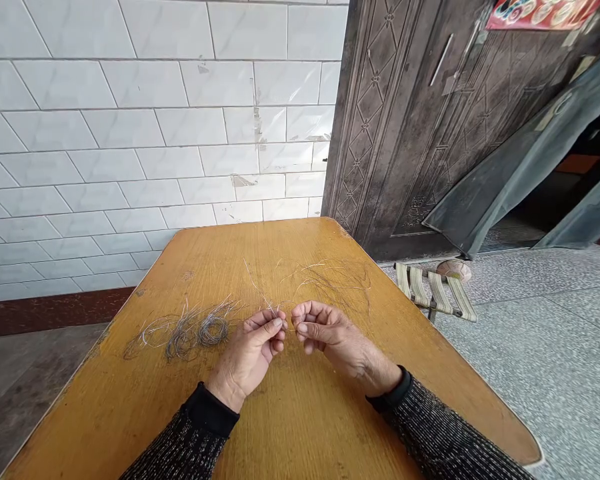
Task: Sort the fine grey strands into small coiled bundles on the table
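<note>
My left hand [257, 343] and my right hand [330, 337] are close together above the middle of the wooden table [290, 413]. Thumb and forefinger of each pinch thin wire [254, 283], whose loose ends stick up beyond the left fingertips. A fine strand seems to span the small gap between the hands. Left of my left hand lie coiled bundles of thin grey wire [213, 328], with lighter strands among them. Beyond my right hand, loose wires [337, 280] spread in a thin tangle on the tabletop.
A white tiled wall [155, 127] stands behind the table. At the right are a dark carved door [400, 120] and a grey-green curtain [525, 160]. A folding stool [433, 290] with striped straps stands on the speckled floor beside the table's right edge.
</note>
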Available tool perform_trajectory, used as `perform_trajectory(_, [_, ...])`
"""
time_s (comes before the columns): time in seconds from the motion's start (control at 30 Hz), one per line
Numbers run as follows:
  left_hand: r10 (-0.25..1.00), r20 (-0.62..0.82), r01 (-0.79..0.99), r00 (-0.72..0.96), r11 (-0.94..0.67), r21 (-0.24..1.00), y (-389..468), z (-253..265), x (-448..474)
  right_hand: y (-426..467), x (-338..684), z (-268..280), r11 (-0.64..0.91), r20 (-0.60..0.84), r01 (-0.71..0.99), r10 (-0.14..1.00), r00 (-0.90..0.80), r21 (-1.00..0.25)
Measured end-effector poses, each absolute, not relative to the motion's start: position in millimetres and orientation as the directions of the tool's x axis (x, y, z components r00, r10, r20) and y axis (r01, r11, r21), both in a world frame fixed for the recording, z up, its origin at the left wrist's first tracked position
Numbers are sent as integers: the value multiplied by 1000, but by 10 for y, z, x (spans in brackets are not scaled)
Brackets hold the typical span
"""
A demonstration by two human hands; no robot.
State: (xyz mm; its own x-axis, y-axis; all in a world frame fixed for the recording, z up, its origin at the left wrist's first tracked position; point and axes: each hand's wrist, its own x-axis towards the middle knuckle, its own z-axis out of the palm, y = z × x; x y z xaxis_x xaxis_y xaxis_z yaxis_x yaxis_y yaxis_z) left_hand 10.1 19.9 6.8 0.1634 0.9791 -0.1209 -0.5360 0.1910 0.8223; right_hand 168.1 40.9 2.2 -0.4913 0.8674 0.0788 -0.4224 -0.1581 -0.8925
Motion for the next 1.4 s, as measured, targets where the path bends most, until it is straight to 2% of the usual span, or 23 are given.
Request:
perform_trajectory(0.2, [980,-113,-553,162,185,813,191,56,102,376,1668,34,-237,52,-487,860,-508,-841])
perform_trajectory(0.57, [976,-143,-611,162,213,763,203,47,124,341,1599,78,-286,54,-555,854,-517,-781])
perform_trajectory(0.8, [990,-62,-540,129,123,833,204,64,101,377,1629,24,-254,75,-551,860,-505,-795])
perform_trajectory(1.07, [999,-30,-449,42,46,892,168,103,123,378,1646,8,-89,167,-470,863,-476,-878])
perform_trajectory(1.2, [999,-23,-442,31,35,896,147,108,143,367,1610,13,-67,155,-479,900,-408,-875])
perform_trajectory(1.4, [999,-52,-472,10,51,880,143,104,180,374,1561,-16,-115,77,-502,935,-347,-857])
